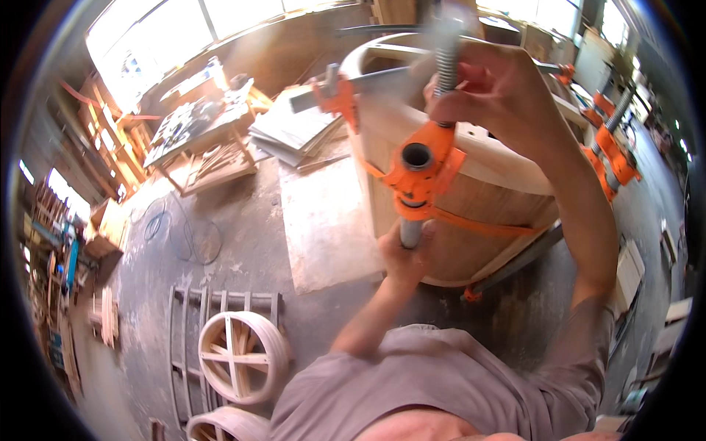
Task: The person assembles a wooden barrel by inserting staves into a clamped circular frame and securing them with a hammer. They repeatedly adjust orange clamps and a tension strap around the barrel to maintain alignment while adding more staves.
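Observation:
Directly before me stands a curved, pale wooden cabinet body [471,198]. Against its near side is an orange clamp [423,165] with an open round socket. My left hand [406,253] is closed round the grey pipe below the clamp's orange head. Higher up, my right hand [489,88] has its fingers round the clamp's threaded screw [446,66], whose top end is blurred. A second orange clamp head [338,99] sits at the cabinet's upper left edge. More orange clamps [612,151] show along the right side. An orange band [485,224] crosses the near wooden face.
Flat pale boards [294,132] lie stacked left of the cabinet, near a cluttered worktable [198,132]. A large sheet [323,228] covers part of the floor. Round wooden frames [276,360] rest by a slatted grey rack [176,331] at lower left. A cable [187,235] loops across the floor.

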The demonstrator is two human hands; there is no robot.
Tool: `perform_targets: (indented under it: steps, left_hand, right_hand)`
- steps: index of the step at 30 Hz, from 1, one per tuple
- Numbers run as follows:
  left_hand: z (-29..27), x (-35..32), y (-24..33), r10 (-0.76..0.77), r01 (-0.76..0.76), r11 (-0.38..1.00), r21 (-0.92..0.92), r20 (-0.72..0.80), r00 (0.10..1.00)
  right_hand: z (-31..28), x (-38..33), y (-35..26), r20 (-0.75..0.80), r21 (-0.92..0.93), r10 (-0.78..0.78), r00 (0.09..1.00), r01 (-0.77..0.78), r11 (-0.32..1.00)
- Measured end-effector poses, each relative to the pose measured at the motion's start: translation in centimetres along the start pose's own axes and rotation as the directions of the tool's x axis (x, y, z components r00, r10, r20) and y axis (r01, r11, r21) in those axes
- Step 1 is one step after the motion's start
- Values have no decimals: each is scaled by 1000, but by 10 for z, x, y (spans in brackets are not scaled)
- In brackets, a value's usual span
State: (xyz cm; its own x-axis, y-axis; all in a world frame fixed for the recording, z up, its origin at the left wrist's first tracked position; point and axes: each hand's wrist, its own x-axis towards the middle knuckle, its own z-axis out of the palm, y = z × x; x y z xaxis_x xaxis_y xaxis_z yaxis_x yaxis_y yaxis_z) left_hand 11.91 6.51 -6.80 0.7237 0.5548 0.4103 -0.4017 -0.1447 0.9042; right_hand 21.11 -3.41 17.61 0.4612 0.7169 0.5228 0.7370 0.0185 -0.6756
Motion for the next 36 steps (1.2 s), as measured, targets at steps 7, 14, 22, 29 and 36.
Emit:
perform_targets:
  steps: [7, 14, 22, 29, 36]
  left_hand:
    - [-4, 0, -4, 2, -2, 999, -43, -6, 1000]
    - [-6, -1, -12, 55, -55, 998, -5, 2, 998]
    - [1, 1, -5, 54, -54, 998, 25, 10, 998]
    - [2, 3, 1, 81, -83, 994, 75, 37, 996]
    - [2, 5, -9, 86, -86, 996, 7, -6, 996]
  right_hand:
    - [-9, 6, -1, 85, 58, -94, 992, 89, 994]
    - [-2, 2, -1, 47, 160, 54, 997, -61, 985]
    - [-2, -4, -1, -16, 80, 108, 994, -107, 991]
    - [-6, -6, 3, -33, -84, 24, 999, -27, 996]
    - [4, -5, -9, -13, 75, 5, 1000, -4, 997]
